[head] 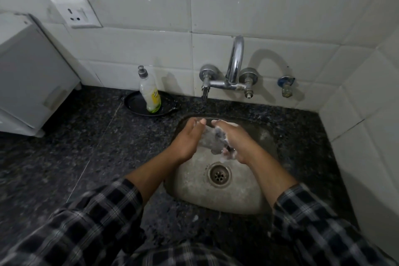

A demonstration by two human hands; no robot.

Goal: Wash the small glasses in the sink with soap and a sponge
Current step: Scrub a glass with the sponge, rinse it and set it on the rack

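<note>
While both hands meet above the far part of the round steel sink (237,196), a small clear glass (212,141), covered with grey-white foam and blurred, sits between them. The left hand (187,138) holds it from the left side: the glass lies against the palm and the fingers are only lightly bent along its far side. The right hand (236,140) closes on the same glass from the right, with curled, soapy fingers over its top and the thumb near its lower end. Whether a sponge is under these fingers, I cannot tell. The glass is in the air, above the round metal drain (219,174) and a little farther than it.

On the far wall of white tiles, a curved chrome tap (234,67) stands over the sink. To the left of it, a clear plastic soap bottle (150,93) with yellow-green liquid stands on a flat black round plate (133,103), which rests on the dark speckled stone counter (86,136). A white box-shaped appliance (28,71) is at the far left, and a white wall socket (76,14) is above it. Both arms wear dark checked sleeves (97,222).
</note>
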